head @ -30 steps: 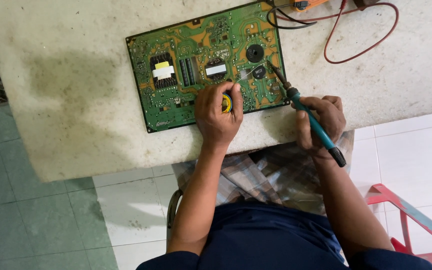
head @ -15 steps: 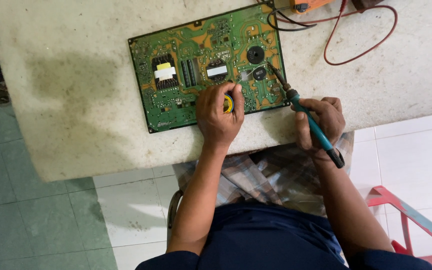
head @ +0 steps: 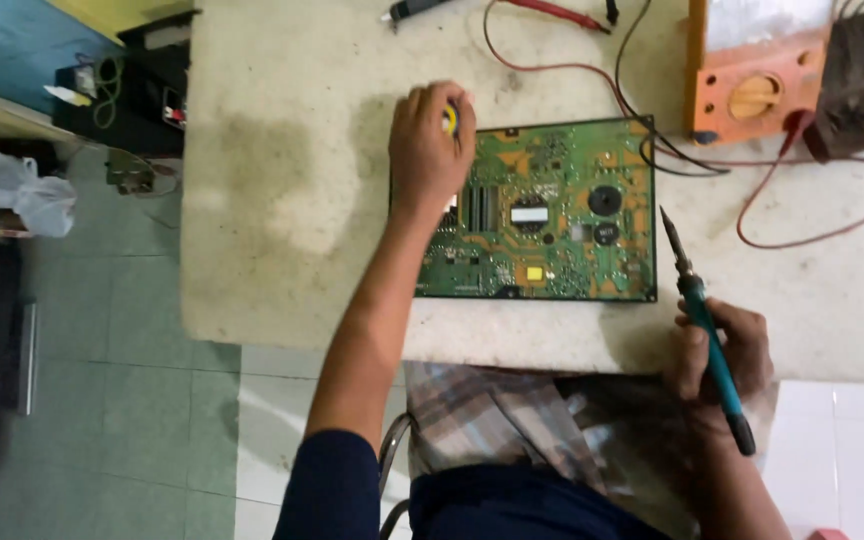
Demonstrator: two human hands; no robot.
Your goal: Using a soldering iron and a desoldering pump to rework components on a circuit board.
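A pale, stained stone worktop [head: 282, 180] carries one green rectangular circuit board [head: 552, 215] near its front edge. At the back right corner sits one orange box-shaped meter [head: 752, 90] with red and black leads [head: 552, 70]. The left hand [head: 430, 150] reaches over the board's left rear corner, arm stretched, fingers curled tight around a small yellow object [head: 449, 119]. The right hand [head: 717, 350], at the front edge, grips one teal-handled soldering iron [head: 707, 325], tip off the board's right edge.
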